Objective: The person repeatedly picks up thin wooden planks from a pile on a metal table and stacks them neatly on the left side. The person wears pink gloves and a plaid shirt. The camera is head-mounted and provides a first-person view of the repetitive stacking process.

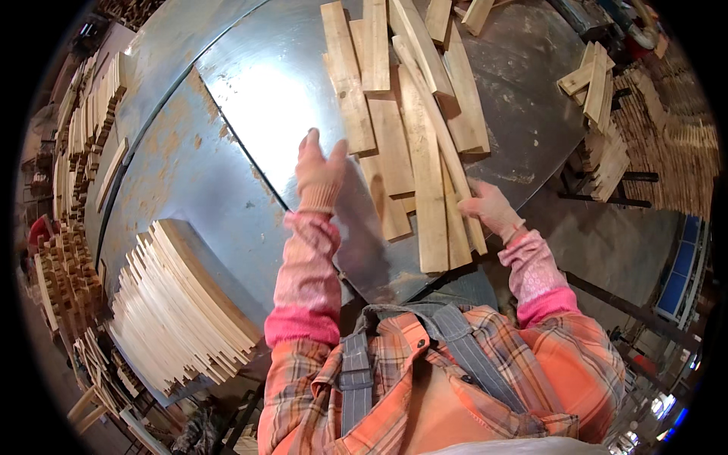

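A loose pile of pale wooden planks point(394, 140) lies on the metal tabletop in front of me, the boards overlapping at different angles. My left hand point(319, 171), in a light glove, hovers just left of the pile with its fingers apart and nothing in them. At the pile's right side, my gloved right hand point(491, 208) grips the edge of a long narrow plank point(440, 125), thumb on its near face. That plank rests tilted on its edge over a wider plank point(432, 220). Part of the right fingers is hidden behind the wood.
A tight row of thin planks point(182, 303) stands on the table at my left. Bent seams cross the metal table point(250, 174), with sawdust on its left part. Stacked boards point(660, 144) are at the right, more stacks point(91, 114) at the far left. A machine point(607, 23) is at the far right.
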Tool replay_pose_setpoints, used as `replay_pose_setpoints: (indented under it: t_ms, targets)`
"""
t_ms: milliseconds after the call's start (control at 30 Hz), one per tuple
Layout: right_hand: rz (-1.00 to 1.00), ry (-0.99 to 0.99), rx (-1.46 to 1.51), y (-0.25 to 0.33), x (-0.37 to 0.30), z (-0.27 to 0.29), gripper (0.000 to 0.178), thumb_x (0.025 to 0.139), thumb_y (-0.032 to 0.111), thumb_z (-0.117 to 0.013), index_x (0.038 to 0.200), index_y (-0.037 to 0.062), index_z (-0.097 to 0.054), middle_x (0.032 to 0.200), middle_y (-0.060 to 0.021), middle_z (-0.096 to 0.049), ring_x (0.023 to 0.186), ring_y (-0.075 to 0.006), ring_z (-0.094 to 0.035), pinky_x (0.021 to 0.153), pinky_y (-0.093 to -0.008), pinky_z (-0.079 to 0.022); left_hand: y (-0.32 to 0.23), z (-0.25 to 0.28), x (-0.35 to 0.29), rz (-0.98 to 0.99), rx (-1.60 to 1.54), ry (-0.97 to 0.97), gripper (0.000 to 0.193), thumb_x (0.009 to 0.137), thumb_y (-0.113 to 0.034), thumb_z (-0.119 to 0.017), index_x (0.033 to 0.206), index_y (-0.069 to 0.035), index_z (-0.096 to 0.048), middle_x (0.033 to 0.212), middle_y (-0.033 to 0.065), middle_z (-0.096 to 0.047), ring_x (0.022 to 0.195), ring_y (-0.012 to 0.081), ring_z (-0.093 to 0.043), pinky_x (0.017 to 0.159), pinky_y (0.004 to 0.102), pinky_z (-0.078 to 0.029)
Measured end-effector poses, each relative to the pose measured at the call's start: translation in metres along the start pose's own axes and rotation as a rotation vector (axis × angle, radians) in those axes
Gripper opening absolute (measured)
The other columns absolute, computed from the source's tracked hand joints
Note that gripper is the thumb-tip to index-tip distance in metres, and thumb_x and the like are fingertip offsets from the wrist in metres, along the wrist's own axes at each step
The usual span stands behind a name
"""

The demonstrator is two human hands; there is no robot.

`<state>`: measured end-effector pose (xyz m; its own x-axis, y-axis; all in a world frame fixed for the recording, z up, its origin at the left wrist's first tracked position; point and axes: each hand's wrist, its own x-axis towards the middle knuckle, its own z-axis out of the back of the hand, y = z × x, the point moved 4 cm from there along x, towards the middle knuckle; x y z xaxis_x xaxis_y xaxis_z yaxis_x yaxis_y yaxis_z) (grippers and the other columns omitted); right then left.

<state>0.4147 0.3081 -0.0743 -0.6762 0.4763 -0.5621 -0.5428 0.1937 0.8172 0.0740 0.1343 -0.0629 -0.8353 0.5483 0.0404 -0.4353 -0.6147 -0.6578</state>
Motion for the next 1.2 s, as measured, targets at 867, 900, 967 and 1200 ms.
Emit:
replay_pose_setpoints:
  t_ms: [867, 900, 967, 1200]
  targets:
    - [0.065, 0.075, -0.201, 0.060, -0.071, -0.016, 0.039, 0.091, 0.025, -0.063, 0.119, -0.0001, -0.071, 0.116, -0.0261, -0.071, 0.108, -0.0417, -0.068, 0.095, -0.0448, -0.054, 0.079, 0.034, -0.128, 0.581, -2.153, 0.531, 0.068, 0.086, -0.038, -0.071, 0.140, -0.001, -0.056, 0.134, 0.0216, -0.062, 0.098, 0.0275, -0.065, 0.072, 0.0368, -0.059]
    - [0.326, 0.042, -0.399, 0.088, -0.067, -0.021, 0.037, 0.088, 0.022, -0.065, 0.116, -0.0015, -0.071, 0.108, -0.0236, -0.073, 0.100, -0.0382, -0.070, 0.090, -0.0444, -0.055, 0.084, 0.042, -0.138, 0.543, -2.137, 0.467, 0.073, 0.087, -0.043, -0.070, 0.144, -0.001, -0.051, 0.138, 0.0226, -0.059, 0.099, 0.0291, -0.065, 0.073, 0.0376, -0.058]
    - [0.595, 0.032, -0.790, 0.151, -0.040, -0.032, 0.033, 0.086, 0.020, -0.067, 0.110, -0.0013, -0.073, 0.098, -0.0203, -0.075, 0.092, -0.0346, -0.072, 0.084, -0.0441, -0.056, 0.096, 0.056, -0.163, 0.591, -2.043, 0.278, 0.085, 0.089, -0.052, -0.067, 0.153, -0.002, -0.041, 0.145, 0.0246, -0.052, 0.102, 0.0321, -0.063, 0.074, 0.0392, -0.058]
    - [0.912, -0.801, -1.890, 0.479, 0.134, 0.020, 0.021, 0.090, 0.025, -0.063, 0.095, 0.0093, -0.076, 0.088, -0.0155, -0.074, 0.085, -0.0339, -0.072, 0.076, -0.0455, -0.057, 0.091, 0.075, -0.200, 0.585, -1.968, 0.305, 0.081, 0.089, -0.041, -0.071, 0.148, 0.008, -0.043, 0.134, 0.0285, -0.061, 0.099, 0.0354, -0.066, 0.078, 0.0460, -0.058]
